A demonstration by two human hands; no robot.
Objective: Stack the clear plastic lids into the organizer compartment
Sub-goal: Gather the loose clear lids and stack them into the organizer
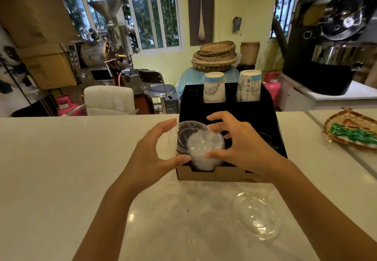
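Head: organizer holds lids, cups.

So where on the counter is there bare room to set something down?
The counter is bare left of the organizer and left hand. Near right, loose clear lids take the space; far right sits a woven tray. Both hands crowd the front compartment's lid stack.

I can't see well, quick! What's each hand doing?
Left hand: holding the stack of clear lids.
Right hand: holding the same stack.
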